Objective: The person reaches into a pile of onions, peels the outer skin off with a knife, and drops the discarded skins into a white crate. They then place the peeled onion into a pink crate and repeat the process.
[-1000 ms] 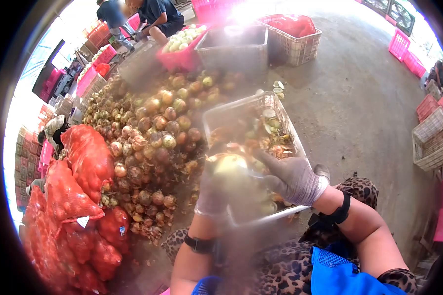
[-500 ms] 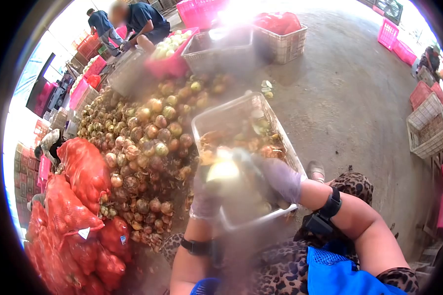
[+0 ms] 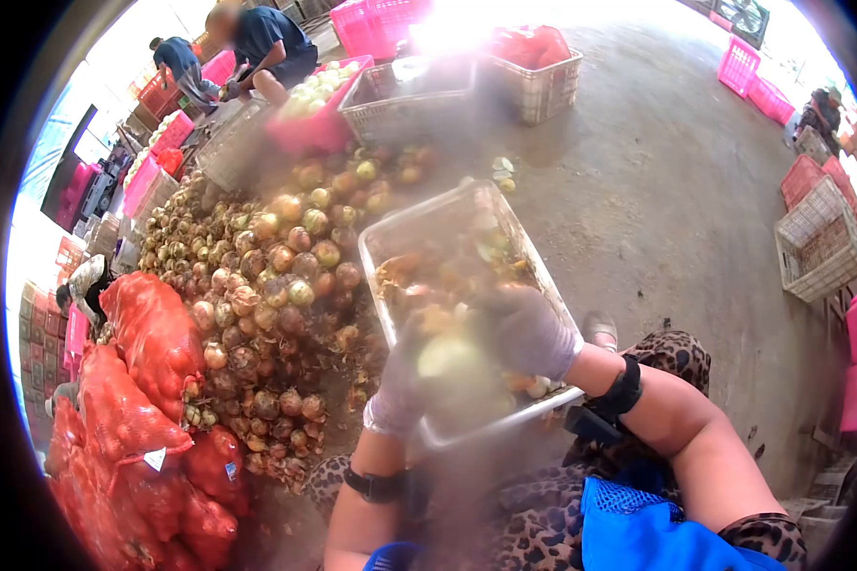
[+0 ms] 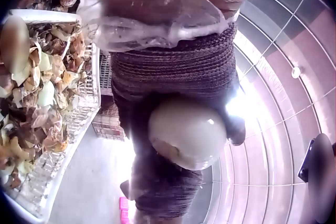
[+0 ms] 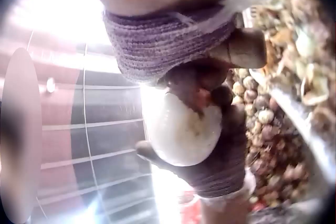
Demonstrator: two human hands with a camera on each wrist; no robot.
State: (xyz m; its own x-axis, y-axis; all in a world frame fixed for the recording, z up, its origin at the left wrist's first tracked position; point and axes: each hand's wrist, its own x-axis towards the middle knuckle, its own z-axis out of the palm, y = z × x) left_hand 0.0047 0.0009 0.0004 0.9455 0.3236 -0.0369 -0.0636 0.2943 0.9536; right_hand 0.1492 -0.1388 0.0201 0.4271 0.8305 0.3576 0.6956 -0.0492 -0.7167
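Note:
A peeled white onion [image 3: 452,366] sits in my gloved left hand [image 3: 397,388], whose fingers wrap its side and underside. My gloved right hand [image 3: 540,338] is close against the onion, fingers curled. In the right wrist view a brownish knife handle [image 5: 247,49] sticks out of the right fist; the blade is hidden. Brown marks show on the pale onion [image 5: 184,132] by the right fingers. Both hands are over a white plastic crate [image 3: 543,266] holding onion skins and trimmings [image 4: 44,92]. Blur covers the middle of the head view.
A large heap of unpeeled onions [image 3: 281,257] spreads left of the crate. Red mesh sacks [image 3: 152,328] stand at the far left. Beyond are a pink crate of peeled onions [image 3: 309,128], a grey crate [image 3: 409,100] and seated workers. Stacked crates [image 3: 819,243] line the right side.
The right hand, earlier spread with its thumb out, has curled in and come close beside the onion. The onion stays in the left hand. The head view has shifted slightly.

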